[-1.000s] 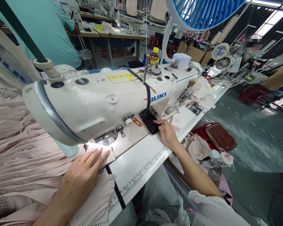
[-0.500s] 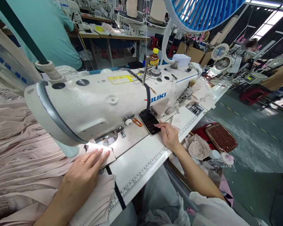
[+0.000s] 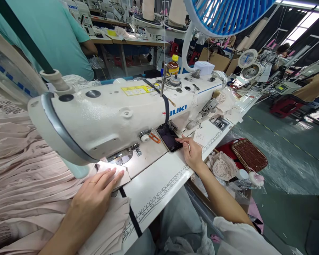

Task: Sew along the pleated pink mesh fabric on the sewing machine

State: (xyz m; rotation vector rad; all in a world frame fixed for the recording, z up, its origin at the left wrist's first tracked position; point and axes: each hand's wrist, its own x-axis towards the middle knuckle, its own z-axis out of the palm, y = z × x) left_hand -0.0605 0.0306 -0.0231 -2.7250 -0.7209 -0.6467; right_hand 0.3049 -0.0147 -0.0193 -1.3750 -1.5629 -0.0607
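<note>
My left hand (image 3: 94, 194) lies flat with fingers stretched over a pale pink fabric piece (image 3: 121, 175) beside the needle end of a white sewing machine (image 3: 108, 113). More pink fabric (image 3: 29, 173) is heaped left of it. Under the machine's arm lies a phone (image 3: 170, 137) with a dark screen. My right hand (image 3: 192, 152) rests at the phone's near right edge, its index finger extended onto the screen and the other fingers loosely bent, holding nothing. Small orange-handled scissors or a similar tool (image 3: 154, 138) lie left of the phone.
A ruler strip (image 3: 162, 191) runs along the table's front edge. A blue fan (image 3: 228, 16) hangs above, and a bottle with a yellow cap (image 3: 173, 65) stands behind the machine. At the right are a woven cushion (image 3: 249, 154) and bagged material (image 3: 224, 166). A person in teal (image 3: 48, 39) is at the far left.
The phone's screen has turned darker, and my right hand has shifted very slightly to the right. My left hand has stayed put. The person in teal has moved an arm.
</note>
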